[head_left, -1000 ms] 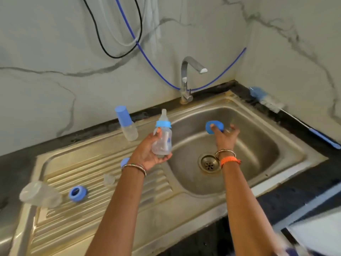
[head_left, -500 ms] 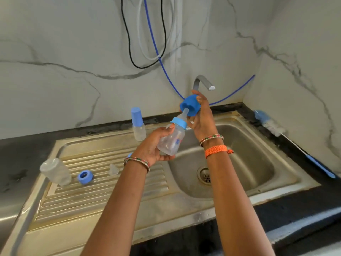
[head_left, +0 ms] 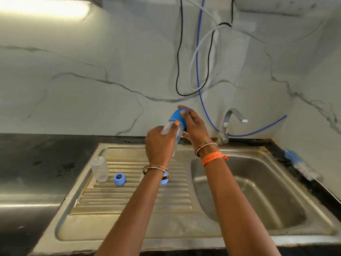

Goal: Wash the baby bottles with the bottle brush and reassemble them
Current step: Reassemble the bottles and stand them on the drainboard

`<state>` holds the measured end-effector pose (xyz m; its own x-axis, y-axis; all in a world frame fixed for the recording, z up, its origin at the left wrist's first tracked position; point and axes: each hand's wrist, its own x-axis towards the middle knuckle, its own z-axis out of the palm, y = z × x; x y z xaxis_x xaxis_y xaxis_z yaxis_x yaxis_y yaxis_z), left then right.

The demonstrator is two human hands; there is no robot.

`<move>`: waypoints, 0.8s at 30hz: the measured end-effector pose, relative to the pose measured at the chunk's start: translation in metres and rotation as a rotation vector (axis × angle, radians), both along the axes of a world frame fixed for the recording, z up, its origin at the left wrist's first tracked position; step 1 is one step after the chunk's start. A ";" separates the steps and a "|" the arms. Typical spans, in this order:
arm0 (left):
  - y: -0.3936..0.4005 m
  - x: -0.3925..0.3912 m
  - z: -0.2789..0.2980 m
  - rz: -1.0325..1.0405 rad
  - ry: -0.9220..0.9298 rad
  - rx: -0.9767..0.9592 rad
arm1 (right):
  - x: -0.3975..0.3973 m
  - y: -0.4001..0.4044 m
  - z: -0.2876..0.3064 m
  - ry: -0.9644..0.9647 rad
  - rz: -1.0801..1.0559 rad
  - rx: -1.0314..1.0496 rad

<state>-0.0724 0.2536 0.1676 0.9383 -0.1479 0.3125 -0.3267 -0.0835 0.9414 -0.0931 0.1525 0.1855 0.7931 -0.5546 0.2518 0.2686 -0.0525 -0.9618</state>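
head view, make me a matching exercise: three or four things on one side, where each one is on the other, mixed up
Things:
1. blue dome cap
2. loose blue screw ring
3. blue-and-white bottle brush
4. clear capless bottle

Places:
A. counter by the right wall
B. left edge of the drainboard
C. on the held bottle, under the right hand
D. drainboard ridges, right of the capless bottle

Pairs: 1-C, 2-D, 3-A, 4-B

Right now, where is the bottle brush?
In the head view the bottle brush lies at the far right, on the dark counter between the sink rim and the marble wall, untouched by either hand.
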 end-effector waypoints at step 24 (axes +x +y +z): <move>0.095 0.116 -0.119 0.084 -0.179 0.256 | 0.046 0.017 -0.082 0.341 0.024 -0.356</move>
